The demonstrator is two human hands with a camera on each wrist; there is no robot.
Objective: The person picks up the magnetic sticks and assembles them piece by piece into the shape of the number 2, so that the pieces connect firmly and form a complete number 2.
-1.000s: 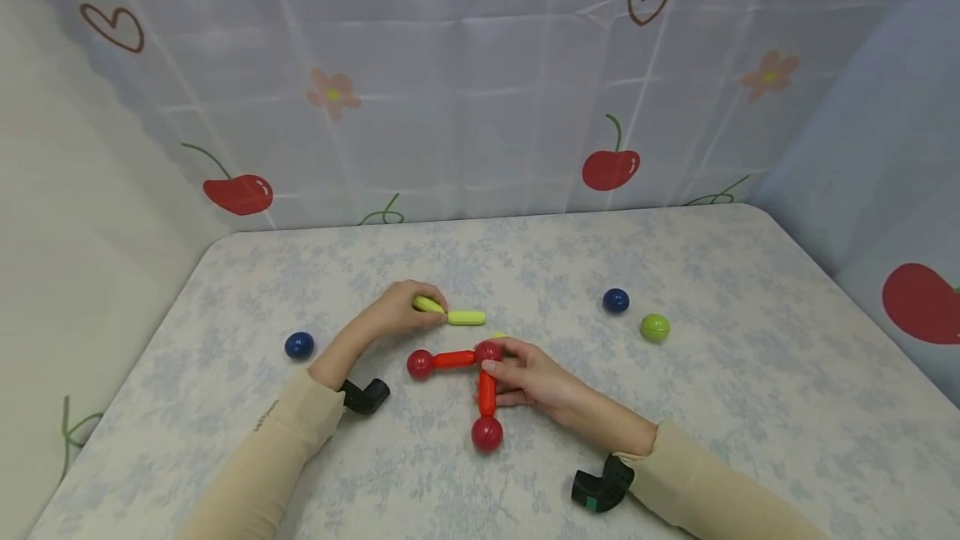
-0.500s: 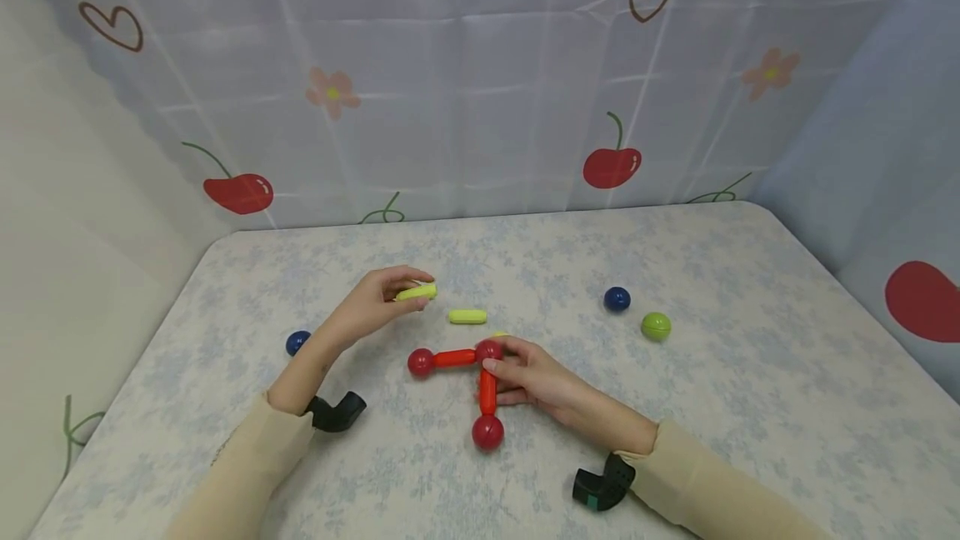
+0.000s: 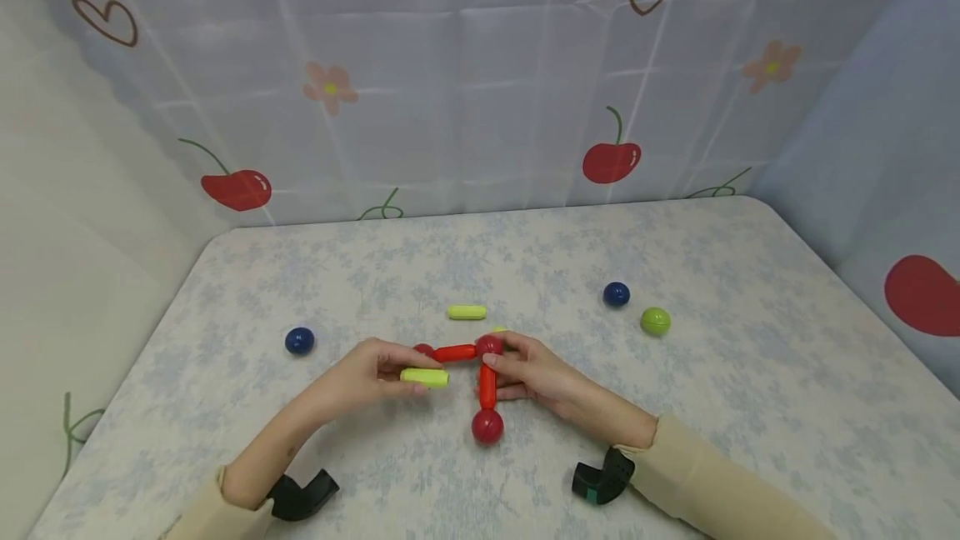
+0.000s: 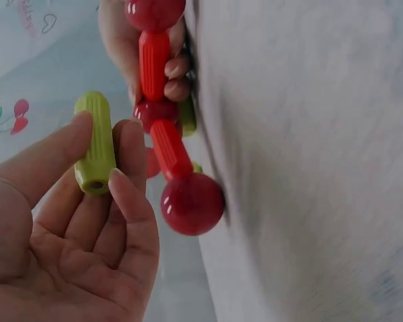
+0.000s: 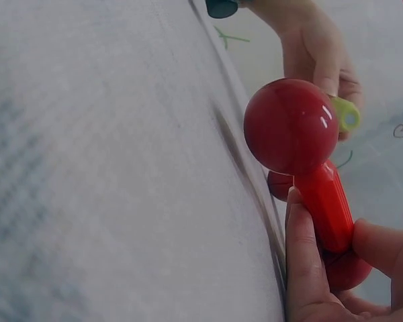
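Note:
My left hand [image 3: 375, 375] pinches a yellow-green ribbed rod [image 4: 97, 144] between thumb and fingers, above the table. A dark hole shows in the rod's end. My right hand [image 3: 536, 373] grips the corner of an L-shaped piece made of red rods [image 3: 454, 353] and red balls [image 3: 487, 427]. In the head view, the far-left red ball is partly hidden behind my left hand. The held rod is close to that arm of the L but looks apart from it. Another yellow-green rod [image 3: 467, 312] lies behind the piece.
One blue ball [image 3: 300, 341] lies to the left. A second blue ball [image 3: 617, 294] and a green ball [image 3: 656, 322] lie at the right. Part of something yellow [image 3: 498, 329] peeks out behind my right hand. A printed curtain [image 3: 480, 107] hangs along the table's back edge.
My left hand has lifted a yellow-green rod from beside the other one and carried it toward me, to the left arm of the red piece. My right hand stays put.

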